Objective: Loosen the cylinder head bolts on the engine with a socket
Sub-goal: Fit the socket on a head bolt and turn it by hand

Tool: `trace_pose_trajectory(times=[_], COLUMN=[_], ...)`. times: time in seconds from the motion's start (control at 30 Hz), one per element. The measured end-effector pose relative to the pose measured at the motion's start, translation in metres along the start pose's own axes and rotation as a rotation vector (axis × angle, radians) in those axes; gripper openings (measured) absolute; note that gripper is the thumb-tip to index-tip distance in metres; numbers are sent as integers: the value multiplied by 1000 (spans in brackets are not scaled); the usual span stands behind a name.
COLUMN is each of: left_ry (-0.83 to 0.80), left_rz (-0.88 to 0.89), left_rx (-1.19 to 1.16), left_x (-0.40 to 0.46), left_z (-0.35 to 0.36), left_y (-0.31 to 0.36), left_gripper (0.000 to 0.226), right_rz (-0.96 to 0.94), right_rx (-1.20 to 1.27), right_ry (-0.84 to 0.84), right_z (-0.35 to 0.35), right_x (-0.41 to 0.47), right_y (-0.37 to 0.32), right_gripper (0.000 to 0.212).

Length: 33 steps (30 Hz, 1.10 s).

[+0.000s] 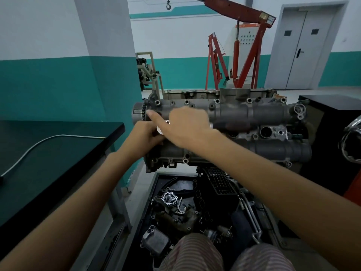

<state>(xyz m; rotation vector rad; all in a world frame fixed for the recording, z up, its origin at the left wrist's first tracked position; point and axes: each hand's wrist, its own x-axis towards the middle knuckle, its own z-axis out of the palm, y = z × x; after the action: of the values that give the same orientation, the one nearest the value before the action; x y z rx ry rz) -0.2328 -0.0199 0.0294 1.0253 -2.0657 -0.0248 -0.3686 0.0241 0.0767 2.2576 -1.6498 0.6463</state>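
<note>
The grey engine cylinder head (254, 116) lies across the middle of the view, with empty bolt holes along its edges. My left hand (146, 134) is curled round a shiny metal socket tool (159, 130) at the head's left end. My right hand (185, 124) lies over the same tool, its forefinger stretched out to the left above the head; a bit of bright metal (211, 125) shows at its right side. The socket's tip and the bolt under it are hidden by both hands.
A dark workbench (48, 163) with a grey cable (39, 143) stands at left. Below the engine a black tray (154, 184) holds loose engine parts. A red engine hoist (244, 55) stands behind, a black cabinet (332, 118) at right.
</note>
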Motion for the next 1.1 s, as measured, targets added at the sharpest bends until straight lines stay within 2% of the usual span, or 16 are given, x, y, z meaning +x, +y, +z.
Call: trace_pose_trajectory(times=[0.07,0.13,0.2,0.23,0.27,0.33,0.4,0.47,0.57,0.63,0.67,0.77,0.83,0.9,1.0,1.1], left_ry=[72,93,58,40,19,-36,-70,-27,4,57,83,-2,-11,14,74,109], left_rz=[26,53,8,1,-3,7,29,23,34,86,106,-73,-70,-26,70,116], left_rx=[21,3,-11,2,13,33,180,303,252,242,248,304,329,282,299,322], left_x=[-6,-6,-5,-4,-2,2,6,7,4,0,0,2,1,0,2,2], left_z=[5,6,4,3,2,3,10,14,13,10,10,11,13,13,18,19], left_y=[3,10,9,8,5,2,1,-2,-2,7,9,9,2,4,1,-2], left_gripper=[34,25,18,17,14,7,20,30,18,27,31,34,32,22,35,35], right_rz=[158,417,541,545,464,121,-125,-200,-221,-67,56,454,552,373,18,-122], right_rx=[452,1101,1481,1469,1273,549,-51,-196,-170,75,336,1305,1478,963,2,-170], right_ry=[-251,-578,-756,-756,-696,-441,-192,-111,-88,-217,-343,-762,-772,-566,-122,40], right_z=[4,7,7,7,7,-6,-23,-32,-21,-12,-8,1,3,-1,-17,-17], right_x=[-12,-14,-15,-14,-12,-8,4,13,11,-3,-9,-17,-17,-11,-2,5], right_y=[-5,-9,-11,-12,-11,-6,8,14,11,5,3,-5,-7,-6,7,10], right_gripper=[78,76,75,77,81,85,80,79,78,78,78,70,65,73,74,70])
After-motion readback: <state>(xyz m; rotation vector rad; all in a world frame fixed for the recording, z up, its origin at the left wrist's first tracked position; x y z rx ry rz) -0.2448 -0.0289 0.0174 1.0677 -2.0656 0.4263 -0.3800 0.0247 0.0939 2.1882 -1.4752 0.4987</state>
